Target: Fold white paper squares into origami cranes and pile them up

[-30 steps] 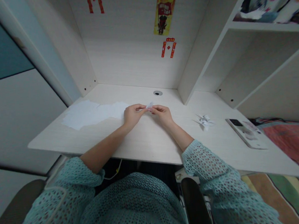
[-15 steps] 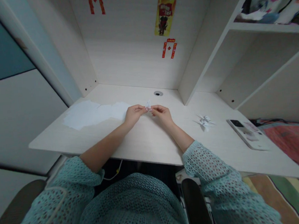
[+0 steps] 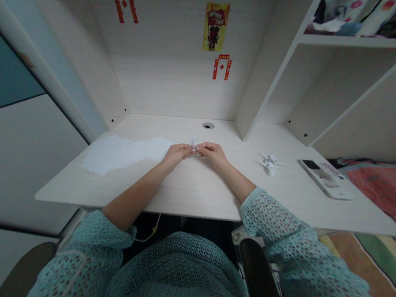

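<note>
Folded paper piece (image 3: 194, 145), small and white, sits pinched between both hands over the middle of the pale desk (image 3: 194, 190). Nearest the camera, teal open-knit sleeves (image 3: 281, 224) run forward from the lap, forearms bare. Left hand (image 3: 175, 154) is curled, fingertips closed on the left side of the paper; right hand (image 3: 212, 153) mirrors it, fingertips closed on the right side, knuckles resting low on the desk. The two hands meet right at the paper, almost touching each other.

Off to the right, well apart from the hands, a finished white folded figure (image 3: 269, 162) lies on the desk, and farther right a flat white device (image 3: 325, 179) with a dark patch near its far end lies near the edge. Left of the hands, loose white sheets (image 3: 122, 151) are spread flat, the nearest one just beside the left hand.

Beyond the hands, a round cable hole (image 3: 208, 126) in the desk. On the back panel, a yellow and red poster (image 3: 216, 26) with a figure; its characters are too small to read. Below it a small red hanging sticker (image 3: 222, 66), and another red sticker (image 3: 124, 3) top left, writing also unreadable. Upper right, a shelf (image 3: 355, 40) holds bags.
</note>
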`<state>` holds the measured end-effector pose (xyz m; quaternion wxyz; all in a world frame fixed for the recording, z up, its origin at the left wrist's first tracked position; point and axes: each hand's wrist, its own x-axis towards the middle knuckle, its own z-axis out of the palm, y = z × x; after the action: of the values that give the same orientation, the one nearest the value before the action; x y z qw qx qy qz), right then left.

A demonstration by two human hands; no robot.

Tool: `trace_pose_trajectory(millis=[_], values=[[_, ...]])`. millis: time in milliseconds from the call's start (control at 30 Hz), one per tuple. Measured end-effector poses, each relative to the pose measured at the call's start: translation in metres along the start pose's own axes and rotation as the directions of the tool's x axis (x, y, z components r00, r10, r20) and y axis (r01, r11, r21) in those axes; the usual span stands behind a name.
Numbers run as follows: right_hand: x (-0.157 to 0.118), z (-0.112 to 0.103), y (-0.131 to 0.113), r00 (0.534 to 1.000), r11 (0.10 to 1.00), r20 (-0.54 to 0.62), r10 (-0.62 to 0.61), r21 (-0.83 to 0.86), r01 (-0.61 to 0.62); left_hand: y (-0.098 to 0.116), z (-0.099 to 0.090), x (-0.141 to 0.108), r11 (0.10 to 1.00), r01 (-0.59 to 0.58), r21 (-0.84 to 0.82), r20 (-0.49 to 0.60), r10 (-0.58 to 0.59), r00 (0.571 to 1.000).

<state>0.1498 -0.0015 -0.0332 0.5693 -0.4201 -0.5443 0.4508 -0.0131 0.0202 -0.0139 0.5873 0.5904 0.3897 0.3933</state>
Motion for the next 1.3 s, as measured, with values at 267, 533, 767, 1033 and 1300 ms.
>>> trace_pose_trajectory(millis=[267, 533, 767, 1033, 1300], values=[[0.0, -0.001, -0.002, 0.986, 0.997, 0.158, -0.058, 0.059, 0.049, 0.002, -0.001, -0.006, 0.985, 0.15, -0.083, 0.225, -0.128, 0.966], [0.0, -0.002, -0.004, 0.973, 0.963, -0.12, -0.199, -0.206, 0.172, 0.004, 0.001, -0.005, 0.989, 0.115, -0.096, 0.142, -0.101, 0.985], [-0.012, 0.003, -0.02, 0.865, 0.717, -0.07, -0.497, -0.594, 0.364, 0.003, 0.007, -0.005, 0.981, -0.101, 0.165, 0.006, 0.101, 0.995], [-0.012, 0.004, -0.023, 0.894, 0.802, -0.1, -0.437, -0.493, 0.337, 0.0, 0.003, -0.005, 0.917, -0.221, 0.332, -0.002, 0.235, 0.972], [-0.011, 0.003, -0.022, 0.914, 0.831, -0.095, -0.394, -0.463, 0.31, -0.002, 0.003, -0.008, 0.871, -0.202, 0.448, -0.02, 0.236, 0.972]])
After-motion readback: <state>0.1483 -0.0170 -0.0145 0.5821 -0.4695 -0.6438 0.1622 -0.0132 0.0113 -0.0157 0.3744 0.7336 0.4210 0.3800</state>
